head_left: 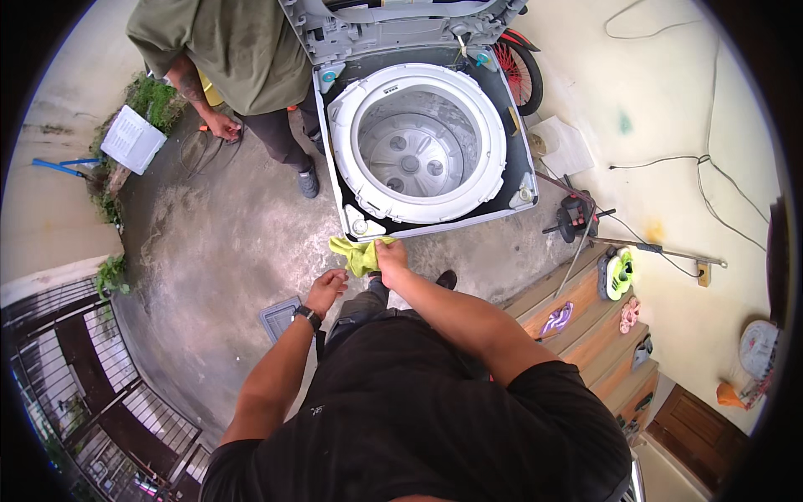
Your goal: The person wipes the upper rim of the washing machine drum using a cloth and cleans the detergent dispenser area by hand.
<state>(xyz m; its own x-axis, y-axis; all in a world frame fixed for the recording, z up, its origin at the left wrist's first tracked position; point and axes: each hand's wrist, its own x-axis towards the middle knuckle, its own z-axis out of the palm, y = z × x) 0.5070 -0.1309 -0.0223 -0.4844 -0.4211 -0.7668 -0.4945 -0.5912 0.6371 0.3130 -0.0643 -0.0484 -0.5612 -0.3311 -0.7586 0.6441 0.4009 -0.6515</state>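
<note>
My right hand (390,263) grips a yellow-green cloth (355,255) at the front edge of an open-topped washing machine (351,224). My left hand (329,287) is below and left of the cloth, fingers loosely curled and slightly apart, with nothing visible in them. The machine's white tub ring (493,142) surrounds a metal drum (410,146) with a round hub at its bottom. The grey top lid (385,29) is raised at the back.
A co-worker (226,58) stands at upper left, one hand (224,125) near dark cables. Right are wooden steps (577,351) with footwear, wall cables, a red-rimmed bicycle wheel (514,67) and a black-and-red object (577,217). A grey plastic item (278,322) lies left of my legs.
</note>
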